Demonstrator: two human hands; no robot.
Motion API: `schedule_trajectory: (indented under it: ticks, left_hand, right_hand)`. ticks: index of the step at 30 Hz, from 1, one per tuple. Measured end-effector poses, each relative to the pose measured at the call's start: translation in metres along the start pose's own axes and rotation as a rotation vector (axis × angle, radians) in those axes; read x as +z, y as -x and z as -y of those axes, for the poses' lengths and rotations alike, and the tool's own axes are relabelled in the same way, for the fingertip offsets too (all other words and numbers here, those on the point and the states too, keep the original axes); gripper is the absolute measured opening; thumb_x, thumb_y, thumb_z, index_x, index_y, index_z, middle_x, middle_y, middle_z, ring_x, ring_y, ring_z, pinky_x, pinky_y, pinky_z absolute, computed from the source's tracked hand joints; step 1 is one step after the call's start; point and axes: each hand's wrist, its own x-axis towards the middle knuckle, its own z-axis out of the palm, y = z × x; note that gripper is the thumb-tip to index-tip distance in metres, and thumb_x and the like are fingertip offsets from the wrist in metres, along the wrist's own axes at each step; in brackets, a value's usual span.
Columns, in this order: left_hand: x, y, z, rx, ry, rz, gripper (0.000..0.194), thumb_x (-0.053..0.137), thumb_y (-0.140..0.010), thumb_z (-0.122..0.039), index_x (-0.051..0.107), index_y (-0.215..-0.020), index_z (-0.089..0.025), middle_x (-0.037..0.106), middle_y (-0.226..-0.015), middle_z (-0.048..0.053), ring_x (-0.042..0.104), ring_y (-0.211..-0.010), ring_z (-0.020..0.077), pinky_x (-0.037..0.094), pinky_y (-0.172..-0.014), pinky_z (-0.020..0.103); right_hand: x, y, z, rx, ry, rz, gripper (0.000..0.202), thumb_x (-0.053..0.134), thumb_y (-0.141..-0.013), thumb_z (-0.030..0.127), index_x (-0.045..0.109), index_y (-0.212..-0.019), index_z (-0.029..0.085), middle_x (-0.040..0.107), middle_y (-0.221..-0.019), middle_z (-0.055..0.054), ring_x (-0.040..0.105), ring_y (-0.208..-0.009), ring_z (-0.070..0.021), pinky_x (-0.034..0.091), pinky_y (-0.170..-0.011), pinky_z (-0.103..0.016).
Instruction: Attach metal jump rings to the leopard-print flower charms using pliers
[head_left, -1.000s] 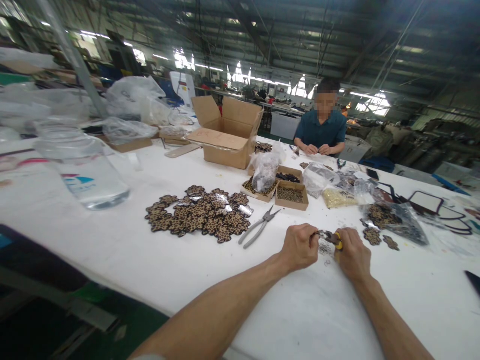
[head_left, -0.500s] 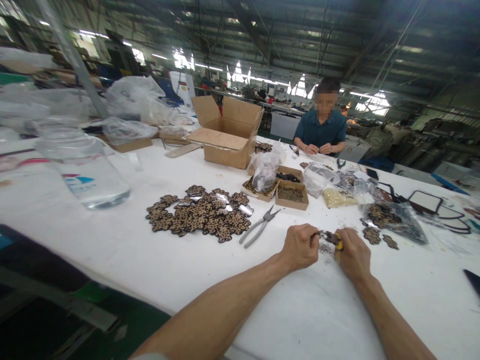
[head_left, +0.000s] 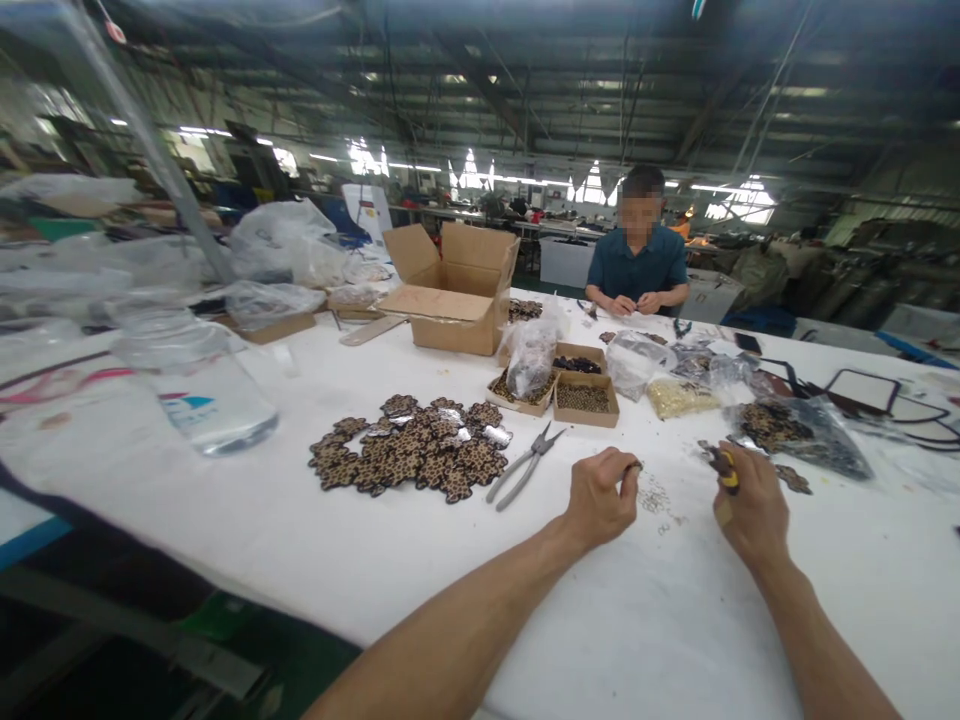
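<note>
My left hand [head_left: 602, 497] is pinched over the white table, with a small dark piece, too small to name, at its fingertips. Wrapped round yellow-handled pliers [head_left: 726, 472], my right hand [head_left: 752, 505] is near a bag of leopard-print pieces. Small metal rings [head_left: 658, 497] lie scattered between the two hands. Grey pliers [head_left: 525, 467] rest left of my left hand, jaws slightly apart. Beyond them is a heap of leopard-print pieces [head_left: 412, 450], a few with shiny silver patches.
Small boxes of beads [head_left: 586, 415] stand before an open carton [head_left: 454, 335]. A clear jug [head_left: 202, 390] is at left. Plastic bags [head_left: 814, 440] and black-edged frames lie at right. Across the table [head_left: 300, 560], a person [head_left: 637, 265] works with both hands.
My right hand has moved right with the yellow-handled pliers, away from my left hand, uncovering the rings. My left hand keeps its pinch. The camera view has shifted slightly.
</note>
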Motion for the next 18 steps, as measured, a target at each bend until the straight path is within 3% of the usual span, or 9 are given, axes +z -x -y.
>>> schedule_trajectory:
  ticks: [6, 12, 14, 16, 17, 18]
  left_hand:
    - [-0.005, -0.002, -0.005, -0.047, 0.061, -0.001, 0.014, 0.056, -0.092, -0.023, 0.069, -0.097, -0.018, 0.071, -0.091, 0.007, 0.065, -0.085, 0.0168, 0.052, -0.077, 0.030]
    - [-0.012, -0.001, -0.011, -0.412, 0.294, 0.032, 0.019, 0.061, -0.087, -0.026, 0.072, -0.095, -0.012, 0.073, -0.081, 0.008, 0.067, -0.072, 0.0149, 0.053, -0.068, 0.026]
    - [-0.030, -0.004, -0.005, -0.471, 0.278, 0.067, 0.022, 0.061, -0.087, -0.027, 0.073, -0.096, -0.011, 0.073, -0.079, 0.008, 0.067, -0.070, 0.0145, 0.053, -0.067, 0.025]
    - [-0.061, -0.009, 0.004, -0.504, 0.103, 0.068, 0.023, 0.060, -0.086, -0.027, 0.074, -0.097, -0.012, 0.074, -0.083, 0.007, 0.067, -0.074, 0.0146, 0.053, -0.071, 0.025]
    - [-0.081, -0.012, 0.009, -0.536, -0.035, 0.081, 0.023, 0.059, -0.086, -0.027, 0.075, -0.096, -0.014, 0.074, -0.085, 0.006, 0.067, -0.078, 0.0149, 0.052, -0.074, 0.025]
    - [-0.102, -0.014, 0.014, -0.589, -0.177, 0.098, 0.022, 0.059, -0.085, -0.026, 0.076, -0.095, -0.016, 0.075, -0.086, 0.004, 0.067, -0.082, 0.0151, 0.051, -0.077, 0.025]
  right_hand:
    - [-0.013, 0.000, -0.025, 0.138, 0.225, 0.046, 0.061, 0.052, -0.075, 0.013, 0.050, -0.135, 0.021, 0.058, -0.122, -0.015, 0.047, -0.116, -0.0367, 0.047, -0.081, -0.046]
    - [-0.026, -0.002, -0.047, 0.321, 0.280, 0.169, 0.054, 0.054, -0.075, 0.020, 0.060, -0.128, 0.025, 0.064, -0.112, -0.016, 0.054, -0.105, -0.0378, 0.045, -0.064, -0.043]
    - [-0.031, 0.001, -0.066, 0.408, 0.218, 0.271, 0.053, 0.057, -0.073, 0.026, 0.064, -0.125, 0.028, 0.066, -0.107, -0.018, 0.058, -0.099, -0.0386, 0.044, -0.062, -0.046]
    - [-0.031, 0.008, -0.091, 0.549, 0.152, 0.376, 0.047, 0.064, -0.067, 0.032, 0.072, -0.113, 0.029, 0.067, -0.093, -0.021, 0.061, -0.084, -0.0392, 0.040, -0.060, -0.050]
    - [-0.028, 0.012, -0.104, 0.574, 0.107, 0.373, 0.044, 0.068, -0.063, 0.036, 0.076, -0.106, 0.029, 0.066, -0.085, -0.022, 0.062, -0.080, -0.0397, 0.037, -0.060, -0.053]
    - [-0.024, 0.017, -0.116, 0.580, 0.052, 0.282, 0.039, 0.073, -0.057, 0.040, 0.079, -0.094, 0.028, 0.064, -0.078, -0.023, 0.061, -0.077, -0.0399, 0.035, -0.060, -0.056]
